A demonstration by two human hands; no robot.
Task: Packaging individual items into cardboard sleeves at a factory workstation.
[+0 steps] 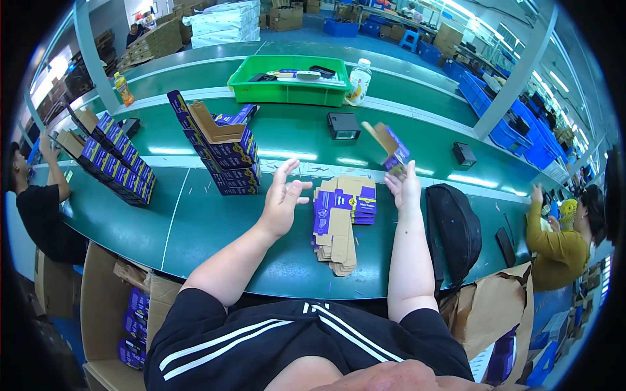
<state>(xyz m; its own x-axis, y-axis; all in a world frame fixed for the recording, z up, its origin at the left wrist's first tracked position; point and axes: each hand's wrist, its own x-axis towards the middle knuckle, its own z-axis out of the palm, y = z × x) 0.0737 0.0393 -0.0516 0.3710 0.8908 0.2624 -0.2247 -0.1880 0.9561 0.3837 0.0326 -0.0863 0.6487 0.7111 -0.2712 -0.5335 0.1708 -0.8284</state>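
Note:
My right hand is raised above the green work surface, its fingers closed on the lower end of a small purple carton with a brown cardboard flap standing up. My left hand hovers to the left with fingers apart and nothing in it. Between my forearms lies a pile of flattened purple and brown cartons, partly overlapping. Beyond my left hand stands a tall stack of formed purple cartons, the top one with its brown inside showing.
More stacked cartons stand at left, near a person in black. A black case lies right of my forearm. Beyond are a green bin, a white bottle and a black box-shaped device. Cardboard boxes flank me. Another person sits right.

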